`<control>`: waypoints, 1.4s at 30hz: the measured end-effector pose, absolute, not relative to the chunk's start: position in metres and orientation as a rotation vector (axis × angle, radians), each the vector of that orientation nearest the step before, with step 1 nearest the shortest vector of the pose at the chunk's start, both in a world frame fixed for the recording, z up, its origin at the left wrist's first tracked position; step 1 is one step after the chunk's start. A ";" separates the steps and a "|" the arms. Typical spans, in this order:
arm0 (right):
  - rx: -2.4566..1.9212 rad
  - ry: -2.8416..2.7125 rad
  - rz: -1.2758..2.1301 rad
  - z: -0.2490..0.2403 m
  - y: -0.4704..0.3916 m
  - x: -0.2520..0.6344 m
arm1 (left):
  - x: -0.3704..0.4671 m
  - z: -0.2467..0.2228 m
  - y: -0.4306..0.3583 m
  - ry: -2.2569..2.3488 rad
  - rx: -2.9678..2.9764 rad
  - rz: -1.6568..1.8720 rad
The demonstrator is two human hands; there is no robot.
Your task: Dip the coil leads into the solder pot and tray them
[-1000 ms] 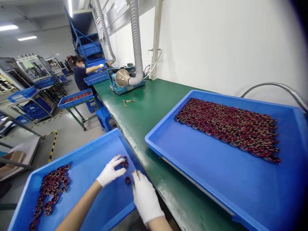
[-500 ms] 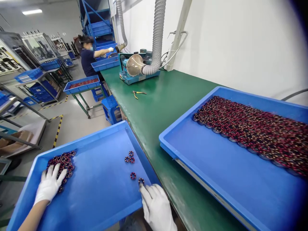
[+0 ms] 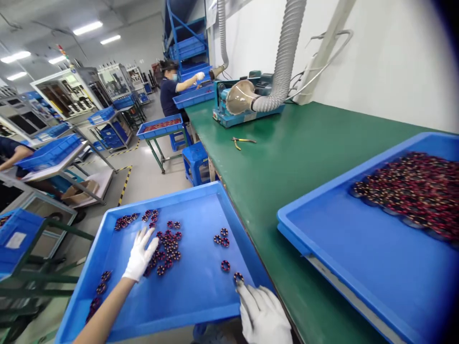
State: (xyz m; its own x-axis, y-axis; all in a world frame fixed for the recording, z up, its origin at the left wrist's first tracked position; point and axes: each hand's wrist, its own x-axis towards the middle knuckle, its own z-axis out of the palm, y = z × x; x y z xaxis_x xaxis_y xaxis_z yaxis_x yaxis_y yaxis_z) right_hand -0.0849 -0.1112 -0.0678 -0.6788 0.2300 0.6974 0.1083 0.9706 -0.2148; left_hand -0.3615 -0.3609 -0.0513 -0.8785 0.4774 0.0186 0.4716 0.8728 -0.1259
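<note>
My left hand (image 3: 140,254), in a white glove, lies with fingers spread beside a loose cluster of dark red and black rings (image 3: 170,248) in the near blue tray (image 3: 172,322). More rings stand in small groups along that tray's left side. At its right side, my gloved right hand (image 3: 263,313) touches a single ring (image 3: 238,277) with its fingertips. Another single ring (image 3: 225,265) and a group of three rings (image 3: 224,242) lie just beyond it.
A second blue tray (image 3: 322,234) with many rings rests on the green table (image 3: 272,162) at right. Pliers (image 3: 244,140) and a machine with a hose (image 3: 247,98) are farther back. A co-worker (image 3: 170,93) sits beyond; another person's arm (image 3: 16,155) shows at far left.
My left hand has moved right across the tray, and the rings near it are now spread toward the middle. My right hand stays at the same ring. The view has turned left.
</note>
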 end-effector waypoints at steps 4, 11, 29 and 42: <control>-0.192 -2.304 0.158 -0.072 -0.108 -0.085 | -0.365 -0.022 -0.424 -3.127 -0.678 0.244; -0.208 -2.309 0.168 -0.065 -0.109 -0.082 | -0.334 -0.026 -0.473 -3.384 -0.619 0.307; -0.170 -2.260 0.255 -0.070 -0.110 -0.081 | -0.279 -0.017 -0.402 -3.635 0.052 -0.920; -0.135 -2.302 0.194 -0.072 -0.107 -0.078 | -0.369 -0.008 -0.403 -2.952 0.201 -1.239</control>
State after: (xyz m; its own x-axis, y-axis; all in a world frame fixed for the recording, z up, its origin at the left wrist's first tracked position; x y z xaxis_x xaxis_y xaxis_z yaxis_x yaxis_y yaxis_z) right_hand -0.0777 -0.1066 -0.0716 -0.6707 0.1591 0.7245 0.0359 0.9825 -0.1825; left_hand -0.3691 -0.4033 -0.0081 -0.9899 -0.0896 -0.1095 -0.1409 0.6939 0.7061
